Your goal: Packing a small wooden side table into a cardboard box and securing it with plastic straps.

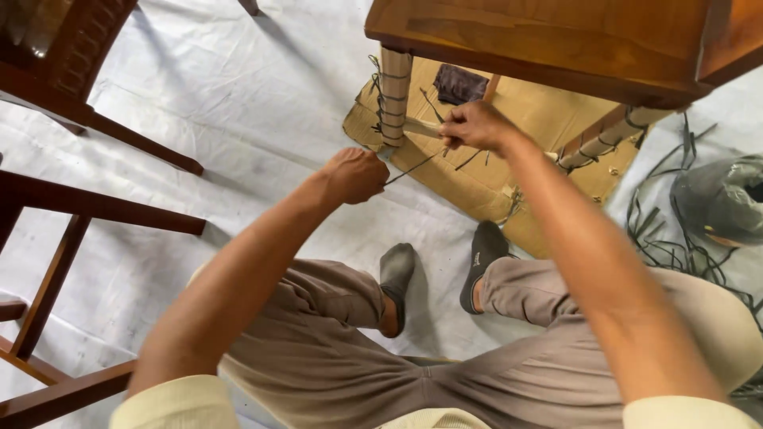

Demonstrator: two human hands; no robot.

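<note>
Head view: left hand [355,175] fisted tight around dark strap [415,166], pulled taut. Right hand [474,125] pinching same strap just beside paper-wrapped table leg [393,94], grip pressed together. Leg standing on cardboard sheet [485,179] on white floor covering [238,119]; loose straps [668,238] at right edge.

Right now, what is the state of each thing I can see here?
Left hand: closed on a dark strap, pulled taut.
Right hand: closed on the strap's other end.
Table leg: paper-wrapped, strap wound around it.
Cardboard: flat under the table.
Loose straps: tangled on the floor.
</note>
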